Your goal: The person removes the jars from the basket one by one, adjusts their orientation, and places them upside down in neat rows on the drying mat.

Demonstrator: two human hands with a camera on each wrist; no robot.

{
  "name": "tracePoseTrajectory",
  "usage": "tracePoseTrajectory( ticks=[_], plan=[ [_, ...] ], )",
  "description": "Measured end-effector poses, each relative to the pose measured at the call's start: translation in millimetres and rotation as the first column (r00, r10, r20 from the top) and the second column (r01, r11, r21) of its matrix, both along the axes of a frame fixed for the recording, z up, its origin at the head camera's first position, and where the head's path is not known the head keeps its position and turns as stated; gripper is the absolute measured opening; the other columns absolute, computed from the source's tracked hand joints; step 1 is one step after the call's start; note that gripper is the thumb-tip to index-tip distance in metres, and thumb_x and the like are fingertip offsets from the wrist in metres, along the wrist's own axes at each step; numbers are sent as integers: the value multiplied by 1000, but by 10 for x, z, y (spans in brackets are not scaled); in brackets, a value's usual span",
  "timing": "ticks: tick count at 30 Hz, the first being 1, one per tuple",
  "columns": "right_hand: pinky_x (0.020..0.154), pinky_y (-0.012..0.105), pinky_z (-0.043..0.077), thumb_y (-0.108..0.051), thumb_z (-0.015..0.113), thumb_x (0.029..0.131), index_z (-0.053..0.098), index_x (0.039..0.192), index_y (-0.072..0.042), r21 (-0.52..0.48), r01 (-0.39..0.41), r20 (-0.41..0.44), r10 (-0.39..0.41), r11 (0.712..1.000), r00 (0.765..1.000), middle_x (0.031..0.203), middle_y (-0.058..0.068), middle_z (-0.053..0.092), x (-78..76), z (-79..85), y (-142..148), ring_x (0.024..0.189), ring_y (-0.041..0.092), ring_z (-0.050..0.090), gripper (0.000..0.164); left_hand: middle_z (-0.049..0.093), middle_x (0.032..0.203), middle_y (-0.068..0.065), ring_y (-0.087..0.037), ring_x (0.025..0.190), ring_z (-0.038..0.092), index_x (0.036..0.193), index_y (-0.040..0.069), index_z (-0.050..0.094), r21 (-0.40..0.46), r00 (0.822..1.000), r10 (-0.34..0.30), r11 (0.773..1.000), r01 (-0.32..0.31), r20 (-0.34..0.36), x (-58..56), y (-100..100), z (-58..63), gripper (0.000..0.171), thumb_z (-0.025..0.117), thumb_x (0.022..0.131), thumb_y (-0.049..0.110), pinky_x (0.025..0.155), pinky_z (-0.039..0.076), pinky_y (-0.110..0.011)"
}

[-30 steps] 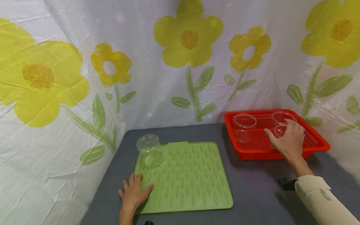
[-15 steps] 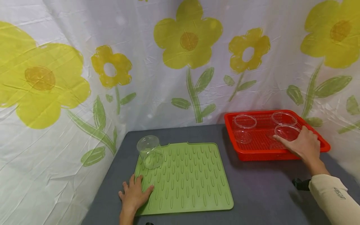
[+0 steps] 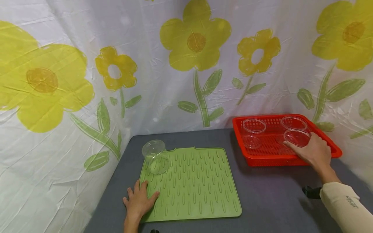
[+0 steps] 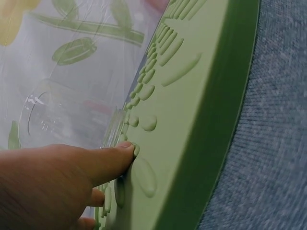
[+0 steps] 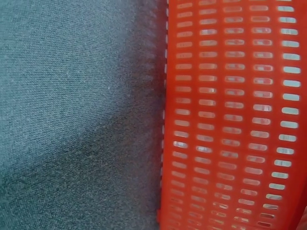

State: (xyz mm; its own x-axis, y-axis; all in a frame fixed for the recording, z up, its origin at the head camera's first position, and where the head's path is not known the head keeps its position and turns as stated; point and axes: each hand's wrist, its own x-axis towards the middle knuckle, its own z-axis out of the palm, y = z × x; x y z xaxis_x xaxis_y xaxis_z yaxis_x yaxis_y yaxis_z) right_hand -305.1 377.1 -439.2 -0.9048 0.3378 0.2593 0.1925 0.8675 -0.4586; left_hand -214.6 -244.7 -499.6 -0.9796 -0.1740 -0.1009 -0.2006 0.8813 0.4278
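In the head view my left hand (image 3: 138, 201) rests on the left edge of the green ridged mat (image 3: 192, 184), fingers spread. A clear plastic cup (image 3: 155, 158) stands upright at the mat's far left corner, beyond that hand. On the right, my right hand (image 3: 316, 153) grips a clear round cup (image 3: 297, 138) inside the red basket (image 3: 276, 160), thumb at its near left side and fingers at its right. The left wrist view shows the left thumb (image 4: 112, 160) on the mat. Only the basket's slotted wall (image 5: 230, 115) and cloth appear in the right wrist view; the hand is hidden there.
Two more clear cups stand in the basket, one at the left (image 3: 254, 131) and one at the back right (image 3: 293, 123). A grey cloth (image 3: 262, 200) covers the table. A flower-printed curtain (image 3: 157, 97) hangs behind and at the left.
My right hand has moved right and slightly down, from above the basket's cups to a grip around the front right cup. The left hand stays where it was on the mat.
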Motion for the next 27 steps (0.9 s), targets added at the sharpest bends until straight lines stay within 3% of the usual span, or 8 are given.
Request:
tracePoseTrajectory(
  ticks=[6,11,20,27],
  plan=[
    [98,74,42,-66,66,87,25,150,16,-71,1,17,0,997,1000,143,44,39,32,6,-9,119,60,43,112,22,160,-36,-76,138,10,149,0,45,2,1000,-9,1000,9,1,-17,-5,9,78,67,94,50,101,13,-90],
    [102,76,38,-63,65,90,16,155,15,-162,-30,8,32,986,999,149,44,32,57,44,-6,127,61,37,113,23,159,-36,-76,138,10,149,0,45,7,1000,-9,1000,10,-12,-13,0,16,77,68,94,48,101,14,-91],
    [111,74,28,-56,67,91,15,155,17,-239,-73,-100,50,968,994,154,45,26,78,129,-32,137,62,31,110,22,159,-37,-76,139,9,149,-1,45,13,1000,-10,1000,10,-1,-29,-10,15,77,67,94,49,101,13,-91],
    [110,75,30,-54,69,90,15,157,12,-275,-107,-162,63,955,985,156,41,27,120,256,-95,138,61,32,108,21,159,-38,-76,138,9,149,-2,44,25,1000,-10,1000,10,13,-12,-7,31,80,67,93,49,100,13,-91]
  ],
)
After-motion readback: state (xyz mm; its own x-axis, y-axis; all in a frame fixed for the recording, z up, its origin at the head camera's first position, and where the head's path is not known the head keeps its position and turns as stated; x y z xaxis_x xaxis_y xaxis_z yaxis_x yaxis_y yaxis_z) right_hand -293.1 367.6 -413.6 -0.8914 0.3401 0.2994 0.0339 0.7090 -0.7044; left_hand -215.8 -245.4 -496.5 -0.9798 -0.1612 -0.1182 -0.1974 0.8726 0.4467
